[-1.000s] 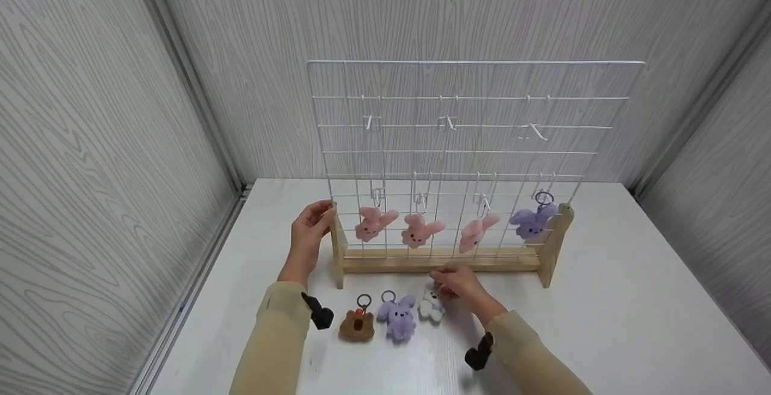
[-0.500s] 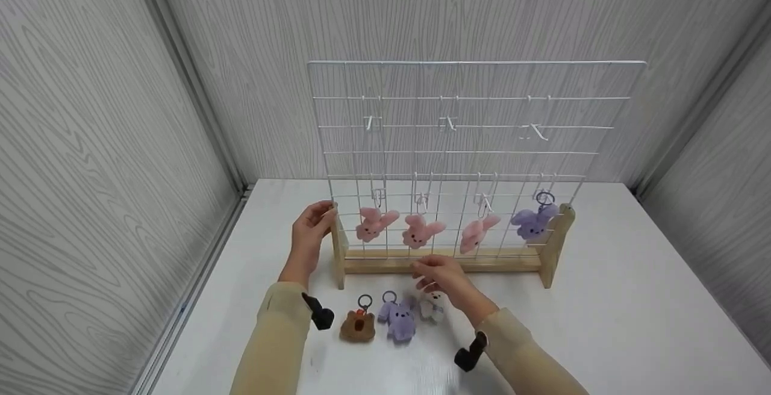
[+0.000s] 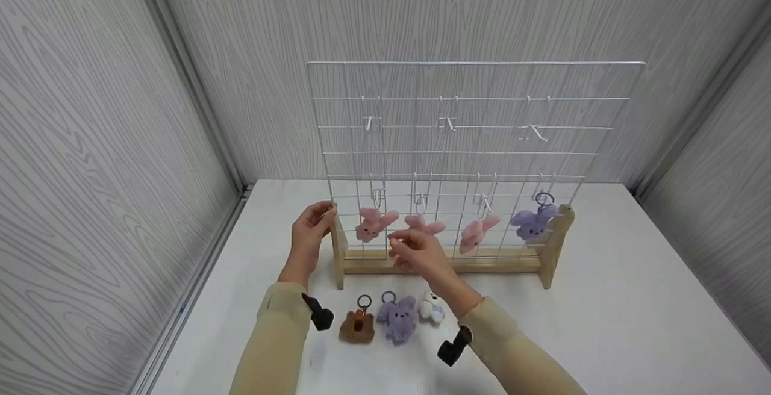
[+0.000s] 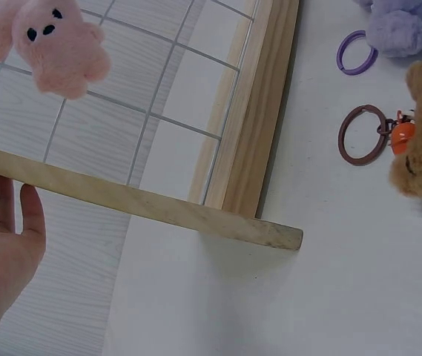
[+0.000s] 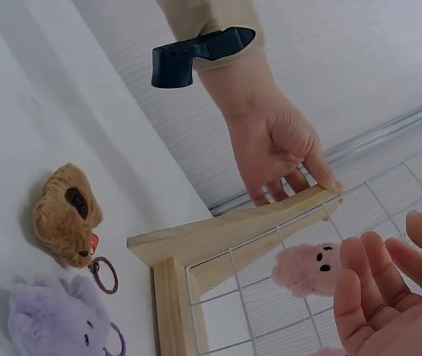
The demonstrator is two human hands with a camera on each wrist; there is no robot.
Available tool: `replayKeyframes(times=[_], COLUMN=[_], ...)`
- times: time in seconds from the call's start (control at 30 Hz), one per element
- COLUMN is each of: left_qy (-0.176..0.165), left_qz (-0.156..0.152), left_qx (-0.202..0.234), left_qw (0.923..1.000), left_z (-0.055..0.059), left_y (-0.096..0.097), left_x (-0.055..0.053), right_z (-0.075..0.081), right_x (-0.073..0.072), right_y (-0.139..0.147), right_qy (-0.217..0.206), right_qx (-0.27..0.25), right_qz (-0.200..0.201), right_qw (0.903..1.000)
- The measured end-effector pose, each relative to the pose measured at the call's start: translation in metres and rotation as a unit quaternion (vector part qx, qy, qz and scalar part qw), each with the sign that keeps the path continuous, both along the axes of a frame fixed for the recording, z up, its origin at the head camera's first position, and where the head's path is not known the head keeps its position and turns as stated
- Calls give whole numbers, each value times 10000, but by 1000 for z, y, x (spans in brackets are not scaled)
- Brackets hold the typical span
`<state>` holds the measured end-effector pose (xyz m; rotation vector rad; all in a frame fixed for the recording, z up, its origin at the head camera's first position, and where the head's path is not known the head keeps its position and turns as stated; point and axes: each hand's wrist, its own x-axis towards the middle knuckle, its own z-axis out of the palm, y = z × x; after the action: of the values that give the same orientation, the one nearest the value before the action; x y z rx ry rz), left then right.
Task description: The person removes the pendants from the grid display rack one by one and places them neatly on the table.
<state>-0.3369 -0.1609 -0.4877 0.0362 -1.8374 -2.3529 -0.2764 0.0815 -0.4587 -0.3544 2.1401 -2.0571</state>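
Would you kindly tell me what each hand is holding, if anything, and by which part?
The left hand holds the rack by the top of its left wooden upright; the right hand seems empty.

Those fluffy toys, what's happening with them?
A person's left hand grips the wooden end of the rack. The right hand, seemingly holding nothing, is raised in front, partly hiding the middle pink toy. Three pink toys and a purple one hang in the lower row; a brown toy, another purple one and a white one lie on the table.

Plain beige long sleeves (image 3: 271, 338), one black device (image 5: 203, 49) at each cuff (image 3: 285, 294), blocky at one end
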Motion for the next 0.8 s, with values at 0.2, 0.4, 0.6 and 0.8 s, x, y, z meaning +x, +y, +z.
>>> replayKeyframes(times=[0.2,0.4,0.6,0.8], left_qy=[-7,-19,31,48], left_qz=[24,-34,23,36], left_qx=[-47,-114,-127,-203], left_qw=[10000,9999,9999,9998], left_z=[0,1,1,-2], left_y=[0,0,0,1], left_x=[0,0,1,0], right_z=[10,19,23,28], right_x=[-11,-20,-30,-37], right_y=[-11,-20,-26,-29], right_qy=[575,474,41,-268], right_qx=[110,107,87,427], right_qz=[107,-117,-276,-336], right_qw=[9982,9987,9996,9982])
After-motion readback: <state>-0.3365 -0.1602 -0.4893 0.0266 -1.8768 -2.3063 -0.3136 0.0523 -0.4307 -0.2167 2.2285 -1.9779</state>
